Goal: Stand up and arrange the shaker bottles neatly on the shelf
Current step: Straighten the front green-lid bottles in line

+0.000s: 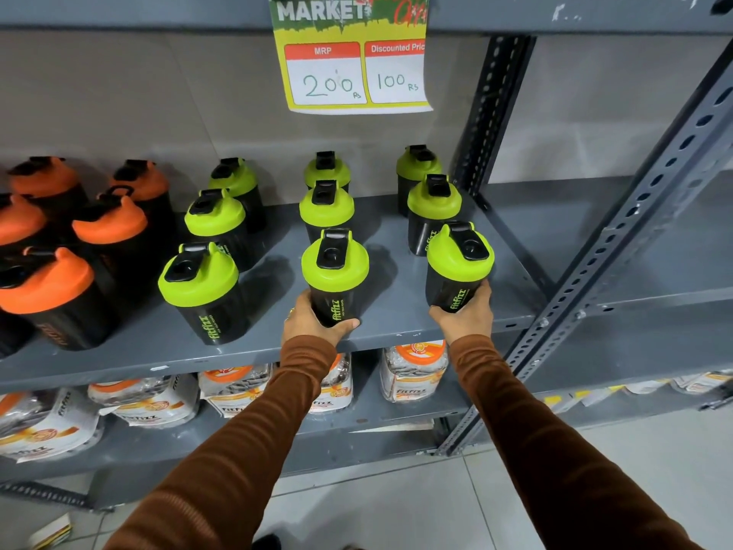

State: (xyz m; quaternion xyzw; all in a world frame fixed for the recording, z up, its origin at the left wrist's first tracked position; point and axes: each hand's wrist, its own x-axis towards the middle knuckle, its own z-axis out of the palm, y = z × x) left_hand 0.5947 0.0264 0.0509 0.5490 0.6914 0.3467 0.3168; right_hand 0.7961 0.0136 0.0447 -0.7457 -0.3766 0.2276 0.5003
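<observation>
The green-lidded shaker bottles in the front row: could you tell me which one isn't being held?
The leftmost front green-lidded bottle stands untouched. The left hand grips the middle one, and the right hand grips the right one.

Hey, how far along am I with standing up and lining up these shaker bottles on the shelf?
Nearly done. Every green-lidded shaker and the orange-lidded shakers stand upright on the shelf, the green ones in three rows. In hand: your left hand grips the middle front shaker, your right hand the right front shaker. Left: square those two with the left front shaker.
</observation>
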